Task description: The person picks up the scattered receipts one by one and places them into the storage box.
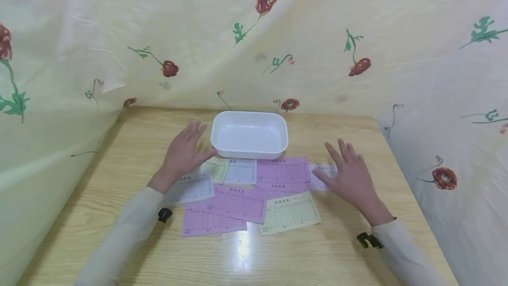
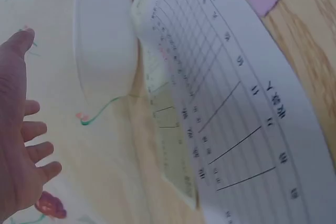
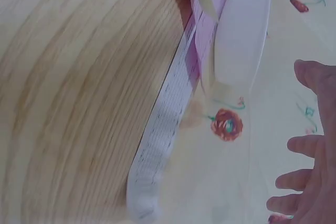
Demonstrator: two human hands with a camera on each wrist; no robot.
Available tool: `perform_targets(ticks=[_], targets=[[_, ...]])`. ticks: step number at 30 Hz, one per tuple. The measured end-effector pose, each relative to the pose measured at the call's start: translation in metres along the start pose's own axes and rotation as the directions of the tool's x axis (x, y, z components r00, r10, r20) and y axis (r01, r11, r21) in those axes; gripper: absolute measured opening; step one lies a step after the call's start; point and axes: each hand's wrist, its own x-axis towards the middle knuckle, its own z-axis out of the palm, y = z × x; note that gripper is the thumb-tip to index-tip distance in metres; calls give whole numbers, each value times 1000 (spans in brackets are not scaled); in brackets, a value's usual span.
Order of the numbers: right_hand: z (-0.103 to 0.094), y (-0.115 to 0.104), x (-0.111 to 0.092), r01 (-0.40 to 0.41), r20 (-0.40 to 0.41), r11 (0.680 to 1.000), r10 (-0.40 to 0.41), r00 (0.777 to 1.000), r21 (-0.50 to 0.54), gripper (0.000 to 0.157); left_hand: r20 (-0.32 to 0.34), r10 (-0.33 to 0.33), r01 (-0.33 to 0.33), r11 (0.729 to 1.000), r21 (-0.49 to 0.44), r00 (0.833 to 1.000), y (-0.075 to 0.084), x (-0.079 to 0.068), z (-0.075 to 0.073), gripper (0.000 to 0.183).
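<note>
Several printed form slips lie overlapping in the middle of the table: pink ones (image 1: 236,203), pale yellow ones (image 1: 291,213) and white ones (image 1: 243,171). Behind them stands a white plastic basin (image 1: 249,133) with nothing in it. My left hand (image 1: 183,151), fingers spread, hovers over the left slips, its thumb pointing toward the basin's near left corner. On the other side my right hand (image 1: 351,178) is spread above a white slip (image 1: 323,175) at the right end of the pile. Both hands hold nothing. In the left wrist view a white slip (image 2: 236,93) looms large below the hand.
A light wood-grain table (image 1: 190,259) carries everything. A cream cloth with red flowers (image 1: 198,34) hangs behind it and along both sides. Black bands with small devices sit at the left wrist (image 1: 164,214) and right wrist (image 1: 370,240).
</note>
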Motion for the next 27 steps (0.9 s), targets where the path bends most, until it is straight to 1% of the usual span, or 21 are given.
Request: perform_targets(ticks=[3, 6, 10, 12, 15, 20, 23, 27], targets=[[-2, 8, -2, 1, -21, 999, 0, 1000, 47, 91, -17, -18, 16, 996, -87, 1000, -3, 2, 6, 89], [-2, 16, -4, -10, -27, 994, 13, 1000, 110, 89, -13, -54, 51, 981, -186, 998, -6, 4, 13, 89], [-1, 25, -6, -56, -3, 977, 58, 998, 204, 86, 3, -106, 101, 940, -326, 994, -8, 8, 22, 90], [-1, 30, -6, -80, 12, 967, 80, 997, 242, 85, 10, -126, 121, 917, -380, 992, -8, 10, 25, 90], [0, 36, -7, -107, 15, 951, 107, 994, 289, 84, 24, -159, 154, 890, -429, 987, -9, 12, 29, 90], [1, 48, -8, -105, -19, 927, 120, 993, 360, 77, 44, -202, 196, 840, -507, 978, -11, 13, 36, 90], [2, 56, -8, -122, -13, 902, 139, 990, 413, 74, 44, -205, 195, 810, -554, 978, -11, 14, 39, 89], [6, 66, -10, -174, 30, 866, 181, 983, 469, 73, 22, -194, 170, 793, -585, 981, -10, 15, 42, 86]])
